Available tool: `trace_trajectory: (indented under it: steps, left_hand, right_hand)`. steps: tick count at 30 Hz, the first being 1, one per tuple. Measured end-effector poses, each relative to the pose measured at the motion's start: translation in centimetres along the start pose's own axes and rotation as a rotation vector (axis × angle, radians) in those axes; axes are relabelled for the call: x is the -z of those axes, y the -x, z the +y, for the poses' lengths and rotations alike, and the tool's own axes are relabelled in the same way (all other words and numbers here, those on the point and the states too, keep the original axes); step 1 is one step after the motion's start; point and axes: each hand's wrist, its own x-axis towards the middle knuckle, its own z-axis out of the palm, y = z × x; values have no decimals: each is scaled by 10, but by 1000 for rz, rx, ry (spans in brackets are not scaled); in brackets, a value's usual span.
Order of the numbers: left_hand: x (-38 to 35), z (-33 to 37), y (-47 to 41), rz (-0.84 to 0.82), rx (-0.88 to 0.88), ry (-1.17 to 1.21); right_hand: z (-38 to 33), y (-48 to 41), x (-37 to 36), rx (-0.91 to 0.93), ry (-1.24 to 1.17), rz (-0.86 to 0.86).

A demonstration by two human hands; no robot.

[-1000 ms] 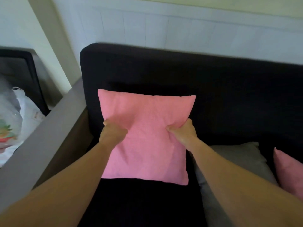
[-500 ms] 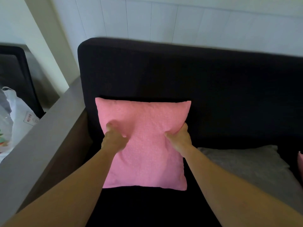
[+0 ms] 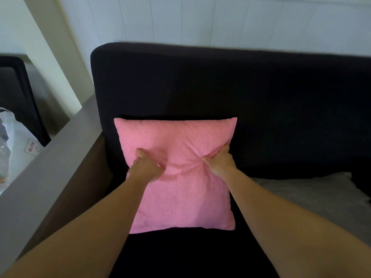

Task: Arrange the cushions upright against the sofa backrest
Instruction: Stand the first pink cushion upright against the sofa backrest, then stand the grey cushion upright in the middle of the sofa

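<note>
Compared with the frame a second earlier, the pink cushion has been carried back and stood against the sofa backrest, its top edge now lying along the dark upholstery rather than leaning forward. Left hand, at about 9 o'clock on the cushion face, is closed with its fingers curled into the fabric; right hand, at about 3 o'clock, pinches the side edge, fingers wrapped behind and thumb in front. Creases radiate between the two grips, showing that both hands press the filling toward the backrest, probably to seat the cushion so it stands unaided. Its lower edge rests on the seat at 6 o'clock, close beside the grey armrest at 9 o'clock, which fixes it as the end cushion of the row. A grey cushion lies flat on the seat at 3 o'clock, apart from the pink one and not yet upright; judged from this, the task is at an early stage.
</note>
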Motion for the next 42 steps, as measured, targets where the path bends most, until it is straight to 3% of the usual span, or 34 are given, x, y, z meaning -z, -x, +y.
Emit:
trace_trajectory:
  steps: [8,12,16,21,26,35,42]
  left_hand:
    - [12,25,43,47,62,-30]
    - [2,77,94,95,-52,-130]
    - [-34,140,140,-12,-180,-53]
    - [-91,199,183,-173,-183,102]
    - [-140,243,221,-201,-161,87]
    - [-196,268,244,-269,-47,30]
    - [-248,244,225,-410,132,215]
  right_hand:
    - [3,20,47,23,28,-111]
    - [17,23,105,-6,67,-39]
    - [54,24,178,-106,94,26]
    - [120,31,256,-219,121,67]
    - [177,31,316,-261,104,90]
    - [243,27,335,-275,21,-2]
    - [282,19,318,-353,-23,-129]
